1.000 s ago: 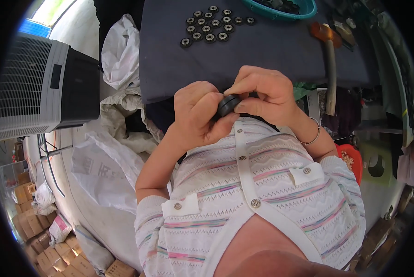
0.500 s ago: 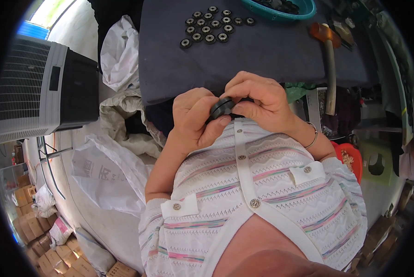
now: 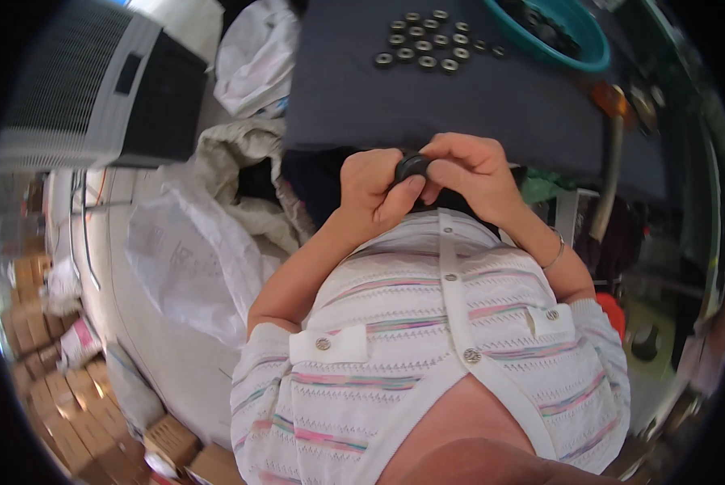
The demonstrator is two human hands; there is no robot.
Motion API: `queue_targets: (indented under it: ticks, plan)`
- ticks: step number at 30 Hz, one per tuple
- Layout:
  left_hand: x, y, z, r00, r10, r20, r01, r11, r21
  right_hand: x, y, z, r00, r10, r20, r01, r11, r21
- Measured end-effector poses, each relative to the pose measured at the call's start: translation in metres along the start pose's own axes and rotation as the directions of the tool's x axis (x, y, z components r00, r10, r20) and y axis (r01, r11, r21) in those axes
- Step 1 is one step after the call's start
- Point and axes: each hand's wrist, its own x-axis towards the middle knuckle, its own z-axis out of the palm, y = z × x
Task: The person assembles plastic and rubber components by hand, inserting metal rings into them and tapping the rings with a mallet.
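Observation:
A small round black wheel [image 3: 411, 167] is held between my two hands, just in front of the table's near edge. My left hand [image 3: 372, 190] closes on its left side, with the thumb along the lower edge. On the other side, my right hand [image 3: 474, 176] pinches it between thumb and fingers. The fingers cover much of the wheel, and its finer detail is blurred. Several similar black wheels with metal centres [image 3: 424, 46] lie grouped on the dark tabletop [image 3: 362, 105] beyond my hands.
At the far right, a teal basin [image 3: 598, 58] contains more black parts. A hammer [image 3: 611, 174] with an orange head lies over the table's right edge. White sacks [image 3: 193, 259] and a grey air cooler [image 3: 128, 89] stand left; cardboard boxes [image 3: 79, 404] are stacked lower left.
The whole view has shifted, so the table and its contents appear farther right. Both hands still grip the black wheel, which now shows at a different angle with the fingers closer around it.

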Motion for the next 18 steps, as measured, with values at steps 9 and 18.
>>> queue_targets:
  ticks: [9,18]
  plan:
    - [-0.122,-0.075,-0.129,0.012,-0.947,-0.32,0.252,0.313,-0.916,-0.004,-0.004,-0.067,0.939,-0.097,-0.331,0.035,0.982,-0.188]
    - [0.03,-0.09,-0.038,0.755,-0.512,-0.409,0.531,0.844,-0.075,0.002,-0.038,-0.084,0.872,-0.259,-0.416,0.095,0.922,-0.377]
